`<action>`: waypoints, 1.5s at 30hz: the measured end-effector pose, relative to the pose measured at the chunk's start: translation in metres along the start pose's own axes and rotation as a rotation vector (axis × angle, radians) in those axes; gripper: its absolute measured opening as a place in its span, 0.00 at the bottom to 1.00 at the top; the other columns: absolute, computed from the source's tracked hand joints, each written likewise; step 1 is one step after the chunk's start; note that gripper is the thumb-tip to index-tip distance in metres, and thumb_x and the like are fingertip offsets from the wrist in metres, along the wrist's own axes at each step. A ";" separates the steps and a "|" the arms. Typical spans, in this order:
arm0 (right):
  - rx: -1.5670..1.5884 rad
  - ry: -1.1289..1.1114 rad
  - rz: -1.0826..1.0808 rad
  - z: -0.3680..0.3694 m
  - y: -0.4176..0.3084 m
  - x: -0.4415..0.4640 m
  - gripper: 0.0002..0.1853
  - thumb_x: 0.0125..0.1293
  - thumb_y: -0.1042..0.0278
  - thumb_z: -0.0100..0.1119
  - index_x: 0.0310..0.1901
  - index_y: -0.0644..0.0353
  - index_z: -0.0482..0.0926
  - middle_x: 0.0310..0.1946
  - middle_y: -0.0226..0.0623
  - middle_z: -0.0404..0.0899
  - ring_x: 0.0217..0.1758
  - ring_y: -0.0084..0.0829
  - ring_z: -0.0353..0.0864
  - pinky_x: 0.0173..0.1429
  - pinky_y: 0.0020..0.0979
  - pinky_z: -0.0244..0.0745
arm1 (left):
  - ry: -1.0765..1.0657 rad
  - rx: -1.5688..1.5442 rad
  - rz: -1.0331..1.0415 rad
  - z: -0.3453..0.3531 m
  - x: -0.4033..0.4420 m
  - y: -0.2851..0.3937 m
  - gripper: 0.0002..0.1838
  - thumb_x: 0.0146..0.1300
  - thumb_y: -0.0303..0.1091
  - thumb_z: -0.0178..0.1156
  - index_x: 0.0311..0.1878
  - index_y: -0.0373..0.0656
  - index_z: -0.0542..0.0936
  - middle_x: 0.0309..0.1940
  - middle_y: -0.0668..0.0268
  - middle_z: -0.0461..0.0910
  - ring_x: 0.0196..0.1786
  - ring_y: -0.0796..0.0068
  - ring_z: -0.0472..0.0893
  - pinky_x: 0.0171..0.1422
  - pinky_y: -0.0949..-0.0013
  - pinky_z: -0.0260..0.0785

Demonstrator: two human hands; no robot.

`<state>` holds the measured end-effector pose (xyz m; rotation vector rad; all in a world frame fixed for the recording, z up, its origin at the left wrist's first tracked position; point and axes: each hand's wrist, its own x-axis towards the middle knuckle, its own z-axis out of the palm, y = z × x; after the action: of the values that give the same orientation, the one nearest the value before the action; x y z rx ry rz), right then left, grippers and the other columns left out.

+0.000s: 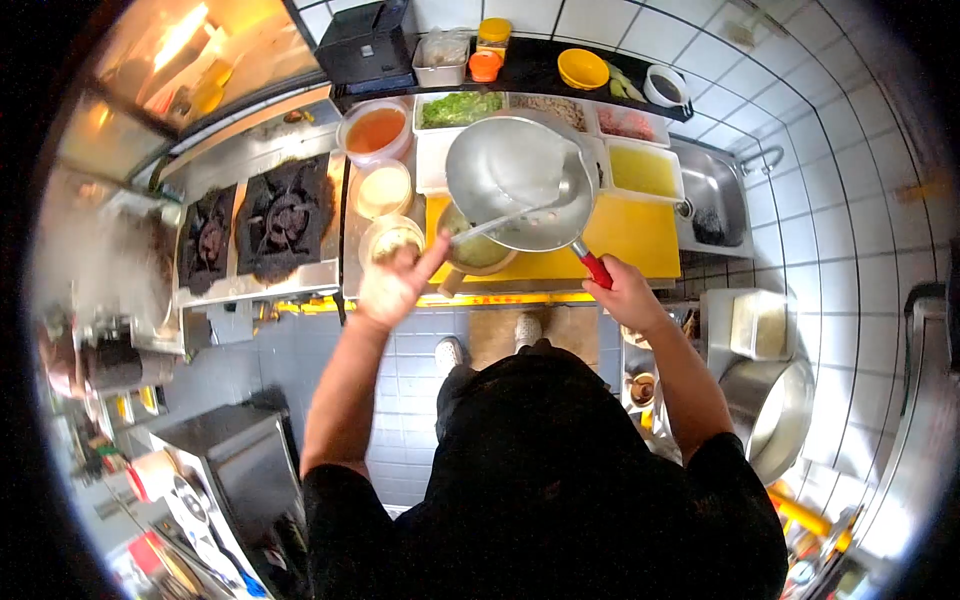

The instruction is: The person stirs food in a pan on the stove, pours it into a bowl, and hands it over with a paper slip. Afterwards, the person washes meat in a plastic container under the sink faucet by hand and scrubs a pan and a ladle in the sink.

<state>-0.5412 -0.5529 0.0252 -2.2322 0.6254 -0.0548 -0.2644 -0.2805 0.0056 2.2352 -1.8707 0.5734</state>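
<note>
a: see the pan (510,165) over the yellow board (635,235)?
b: yep, runs diagonal, aims its red handle (597,270) lower-right, gripped by right hand (620,293).
a: and left hand (390,288), by the ladle (508,217)?
b: blurry, can't tell finger grip.

Ahead and left of the right fingers (602,291), the round silver metal pan (505,170) is partly above the rectangular yellow board (640,235); left of the left fingers (432,260) sits the square black metal burner (285,220)
</note>
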 end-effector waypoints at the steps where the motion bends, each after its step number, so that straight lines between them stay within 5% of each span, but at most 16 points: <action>1: -0.015 -0.035 -0.014 -0.010 0.003 0.003 0.15 0.65 0.63 0.66 0.39 0.65 0.71 0.29 0.52 0.76 0.33 0.50 0.78 0.40 0.43 0.72 | -0.038 0.031 -0.012 -0.009 0.013 -0.008 0.39 0.55 0.28 0.60 0.74 0.58 0.68 0.28 0.68 0.71 0.24 0.73 0.75 0.25 0.66 0.75; 4: -0.051 -0.113 -0.064 -0.028 0.013 0.013 0.15 0.65 0.64 0.66 0.39 0.64 0.70 0.28 0.53 0.76 0.33 0.53 0.78 0.39 0.44 0.72 | -0.029 0.154 -0.075 -0.011 0.016 -0.028 0.39 0.57 0.28 0.61 0.75 0.56 0.67 0.26 0.64 0.72 0.22 0.68 0.77 0.24 0.64 0.74; 7: -0.049 -0.115 -0.128 -0.038 0.025 0.021 0.15 0.65 0.64 0.66 0.39 0.64 0.69 0.27 0.52 0.75 0.31 0.54 0.77 0.36 0.44 0.71 | -0.010 -0.119 -0.422 -0.005 -0.014 0.001 0.28 0.70 0.30 0.57 0.73 0.50 0.68 0.25 0.58 0.75 0.21 0.59 0.79 0.24 0.58 0.74; 10: -0.005 -0.079 -0.187 -0.031 0.034 0.034 0.15 0.65 0.66 0.66 0.40 0.64 0.69 0.26 0.51 0.74 0.28 0.53 0.76 0.33 0.43 0.69 | -0.110 -0.557 -0.708 0.003 -0.063 0.064 0.23 0.71 0.29 0.57 0.68 0.44 0.74 0.46 0.40 0.82 0.38 0.49 0.87 0.40 0.55 0.81; 13: -0.034 -0.094 -0.190 -0.022 0.027 0.040 0.15 0.65 0.66 0.66 0.41 0.64 0.70 0.27 0.53 0.77 0.31 0.55 0.80 0.35 0.45 0.73 | -0.161 -0.885 -0.881 -0.002 -0.081 0.119 0.20 0.73 0.34 0.59 0.65 0.40 0.76 0.49 0.43 0.83 0.54 0.54 0.86 0.57 0.62 0.78; 16: -0.080 -0.096 -0.224 -0.010 0.026 0.038 0.15 0.65 0.66 0.66 0.41 0.65 0.70 0.28 0.54 0.77 0.33 0.56 0.81 0.36 0.45 0.74 | -0.125 -0.970 -1.041 -0.005 -0.063 0.140 0.21 0.73 0.30 0.58 0.67 0.41 0.74 0.52 0.44 0.83 0.57 0.58 0.84 0.57 0.65 0.76; 18: -0.086 -0.114 -0.238 -0.003 0.022 0.036 0.16 0.65 0.65 0.66 0.42 0.66 0.70 0.28 0.55 0.78 0.33 0.57 0.81 0.36 0.46 0.74 | 0.035 -0.980 -1.000 0.001 -0.035 0.144 0.22 0.73 0.30 0.57 0.68 0.41 0.73 0.52 0.45 0.83 0.56 0.59 0.85 0.56 0.67 0.76; 20: -0.104 -0.123 -0.213 -0.001 0.015 0.034 0.16 0.65 0.64 0.66 0.42 0.65 0.70 0.28 0.55 0.78 0.34 0.57 0.81 0.36 0.46 0.74 | -0.039 -0.969 -0.991 0.001 -0.007 0.140 0.24 0.71 0.30 0.59 0.69 0.41 0.72 0.37 0.45 0.83 0.38 0.54 0.87 0.44 0.60 0.76; 22: -0.126 -0.104 -0.191 -0.006 0.003 0.029 0.15 0.66 0.65 0.65 0.43 0.65 0.71 0.30 0.55 0.79 0.34 0.58 0.81 0.37 0.47 0.74 | 0.079 -0.924 -0.802 0.044 -0.036 0.138 0.23 0.70 0.30 0.61 0.68 0.42 0.74 0.33 0.44 0.81 0.33 0.49 0.84 0.39 0.56 0.74; 28: -0.253 -0.038 -0.185 -0.012 0.004 0.029 0.14 0.67 0.63 0.62 0.45 0.63 0.72 0.32 0.55 0.81 0.37 0.57 0.83 0.40 0.50 0.77 | 0.011 -0.758 -0.827 0.039 -0.095 0.105 0.21 0.67 0.31 0.63 0.63 0.46 0.79 0.39 0.48 0.85 0.38 0.48 0.85 0.42 0.57 0.78; 31: -0.364 -0.071 -0.144 -0.011 -0.007 0.029 0.14 0.67 0.63 0.62 0.45 0.63 0.73 0.34 0.54 0.82 0.37 0.56 0.83 0.42 0.50 0.78 | 0.146 -0.801 -0.600 0.045 -0.081 0.091 0.19 0.67 0.33 0.62 0.62 0.48 0.80 0.37 0.51 0.85 0.35 0.49 0.84 0.39 0.55 0.78; 38: -0.541 -0.035 -0.161 -0.006 -0.020 0.018 0.13 0.64 0.66 0.62 0.46 0.61 0.74 0.34 0.52 0.82 0.37 0.54 0.84 0.43 0.51 0.79 | 0.038 -0.500 -0.694 0.055 -0.112 0.063 0.20 0.68 0.32 0.61 0.63 0.45 0.77 0.37 0.53 0.85 0.36 0.50 0.85 0.37 0.55 0.78; 42: -0.530 0.006 -0.114 0.011 -0.027 0.010 0.13 0.64 0.65 0.62 0.47 0.61 0.74 0.34 0.51 0.83 0.36 0.53 0.84 0.42 0.51 0.79 | 0.198 -0.733 -0.841 0.071 -0.086 0.094 0.23 0.71 0.31 0.58 0.68 0.43 0.74 0.44 0.44 0.83 0.40 0.45 0.85 0.41 0.57 0.79; 44: -0.501 0.072 -0.123 0.027 -0.021 0.004 0.14 0.65 0.65 0.62 0.47 0.62 0.74 0.33 0.51 0.83 0.35 0.53 0.84 0.42 0.50 0.79 | -0.051 -0.958 -1.104 0.082 -0.073 0.117 0.23 0.72 0.32 0.58 0.69 0.42 0.71 0.45 0.41 0.82 0.43 0.43 0.84 0.43 0.58 0.78; 45: -0.487 0.111 -0.132 0.032 -0.020 0.003 0.14 0.65 0.65 0.62 0.47 0.62 0.74 0.33 0.51 0.83 0.35 0.52 0.84 0.42 0.50 0.78 | 0.023 -0.979 -0.985 0.094 -0.078 0.126 0.23 0.73 0.33 0.57 0.69 0.42 0.71 0.45 0.41 0.82 0.44 0.43 0.84 0.44 0.58 0.77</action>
<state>-0.5226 -0.5211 0.0171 -2.7568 0.5961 -0.1028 -0.3814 -0.2694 -0.1251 1.9857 -0.5509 -0.4014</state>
